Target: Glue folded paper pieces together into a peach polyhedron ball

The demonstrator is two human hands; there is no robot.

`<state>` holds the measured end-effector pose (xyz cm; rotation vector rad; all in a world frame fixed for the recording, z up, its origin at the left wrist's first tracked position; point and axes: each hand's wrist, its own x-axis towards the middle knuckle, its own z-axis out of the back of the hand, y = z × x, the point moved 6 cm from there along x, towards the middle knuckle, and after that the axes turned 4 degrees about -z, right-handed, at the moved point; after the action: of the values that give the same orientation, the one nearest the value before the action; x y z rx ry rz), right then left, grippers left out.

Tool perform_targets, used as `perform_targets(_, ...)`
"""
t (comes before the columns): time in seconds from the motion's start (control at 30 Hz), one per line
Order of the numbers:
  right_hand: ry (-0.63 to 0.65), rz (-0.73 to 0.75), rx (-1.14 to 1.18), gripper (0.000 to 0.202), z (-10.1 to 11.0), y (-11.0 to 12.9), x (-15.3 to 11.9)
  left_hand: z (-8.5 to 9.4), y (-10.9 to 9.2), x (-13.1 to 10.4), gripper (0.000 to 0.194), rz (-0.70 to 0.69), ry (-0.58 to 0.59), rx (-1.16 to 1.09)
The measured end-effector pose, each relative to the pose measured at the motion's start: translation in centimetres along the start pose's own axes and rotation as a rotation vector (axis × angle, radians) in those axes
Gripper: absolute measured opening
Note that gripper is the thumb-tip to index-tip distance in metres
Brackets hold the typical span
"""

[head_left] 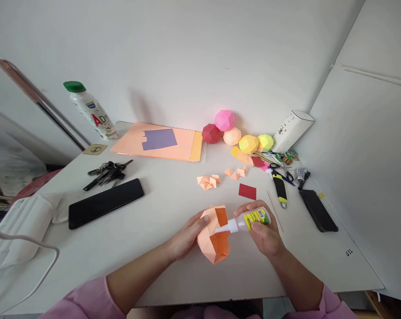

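My left hand (187, 234) grips a partly open, faceted peach paper ball (207, 240) from its left side, thumb on top. Its hollow orange inside shows through gaps on the right. In my right hand (266, 235) is a glue bottle (243, 221) with a yellow and green label, tilted sideways. The white nozzle points left and its tip is at the ball's edge; whether it touches I cannot tell. Just beyond lie small folded peach paper pieces (207, 182) in a pile, more folded pieces (235, 176) to their right, and a red card (247, 191).
Finished paper balls (224, 120) stand along the wall. A utility knife (280, 189) and a black phone-shaped case (318, 210) lie at right. At left are a black phone (106, 204), keys (109, 172), a white bottle (95, 113), paper sheets (183, 144) and a white power strip (34, 230).
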<state>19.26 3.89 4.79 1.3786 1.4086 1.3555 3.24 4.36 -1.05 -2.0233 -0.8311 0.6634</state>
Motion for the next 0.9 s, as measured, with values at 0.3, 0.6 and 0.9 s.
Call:
perform_targets(0.3, 0.051, -0.044, 0.134, 0.021, 0.0, -0.5, 0.2, -0.2, -0.2, -0.1, 0.042, -0.009, 0.031, -0.016)
perform_targets(0.6, 0.102, -0.065, 0.101, 0.023, 0.0, -0.9, 0.2, -0.2, -0.6, 0.1, 0.051, -0.035, 0.017, -0.066)
perform_targets(0.9, 0.101, -0.148, 0.169, 0.025, 0.2, -1.6, 0.4, 0.0, -0.3, 0.0, 0.052, -0.030, 0.001, -0.098)
